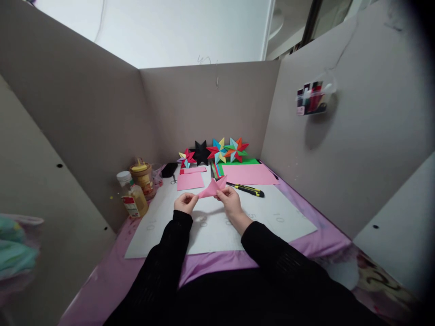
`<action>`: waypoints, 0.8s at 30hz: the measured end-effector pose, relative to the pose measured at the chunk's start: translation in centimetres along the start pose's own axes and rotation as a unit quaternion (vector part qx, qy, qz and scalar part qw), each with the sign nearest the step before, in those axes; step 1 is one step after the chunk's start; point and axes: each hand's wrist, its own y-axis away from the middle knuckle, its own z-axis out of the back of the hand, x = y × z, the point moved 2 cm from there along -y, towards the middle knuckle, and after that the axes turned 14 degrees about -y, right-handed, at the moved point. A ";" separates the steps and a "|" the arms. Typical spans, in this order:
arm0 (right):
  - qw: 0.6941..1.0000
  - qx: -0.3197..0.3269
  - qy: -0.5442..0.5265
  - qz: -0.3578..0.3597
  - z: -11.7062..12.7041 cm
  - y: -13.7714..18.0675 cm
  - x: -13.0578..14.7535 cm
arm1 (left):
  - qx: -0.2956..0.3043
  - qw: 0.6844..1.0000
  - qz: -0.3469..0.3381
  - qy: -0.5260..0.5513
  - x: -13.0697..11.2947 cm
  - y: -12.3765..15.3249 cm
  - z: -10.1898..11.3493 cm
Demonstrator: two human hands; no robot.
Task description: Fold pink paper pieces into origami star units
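A folded pink paper piece [212, 187] is held up above the white mat [272, 222] between both hands. My left hand [185, 202] pinches its lower left tip with fingers closed. My right hand [230, 199] grips its right side, fingers curled around the fold. Both arms are in black sleeves. Just behind the hands lie a pink paper square [190, 181] and a larger pink sheet [249, 174].
Several finished paper stars [217, 151] stand against the back cardboard wall. A yellow-black utility knife [247, 189] lies right of the hands. A glue bottle [133, 195] and a jar [143, 177] stand at left. A holder with pens [311, 98] hangs on the right wall.
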 end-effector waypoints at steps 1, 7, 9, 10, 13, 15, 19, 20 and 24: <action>1.000 0.012 0.017 0.003 -0.1 0.1 0.2 | -0.003 1.000 -0.014 -0.006 -0.1 0.0 0.1; 0.991 0.120 0.055 -0.002 -1.2 1.3 0.5 | 0.117 0.992 -0.003 0.051 -0.3 0.7 -1.1; 0.989 0.140 0.045 -0.020 -1.5 1.7 0.4 | 0.156 0.985 0.032 0.073 -0.1 0.9 -1.5; 0.987 0.150 0.041 -0.029 -1.6 1.8 0.4 | 0.161 0.983 0.046 0.077 0.1 0.9 -1.5; 0.985 0.166 0.027 -0.040 -1.7 1.9 0.7 | 0.136 0.985 0.070 0.077 0.6 0.5 -1.2; 0.986 0.159 0.010 -0.045 -1.6 1.7 0.9 | 0.114 0.987 0.076 0.086 0.9 0.3 -1.0; 0.987 0.146 -0.005 -0.063 -1.3 1.3 1.1 | 0.088 0.991 0.069 0.079 1.1 0.1 -0.9; 0.987 0.145 0.001 -0.062 -1.3 1.2 1.1 | 0.085 0.992 0.059 0.070 1.0 0.1 -0.9; 0.989 0.141 0.026 -0.036 -1.1 1.1 1.0 | 0.057 0.998 0.002 0.036 0.6 0.2 -0.7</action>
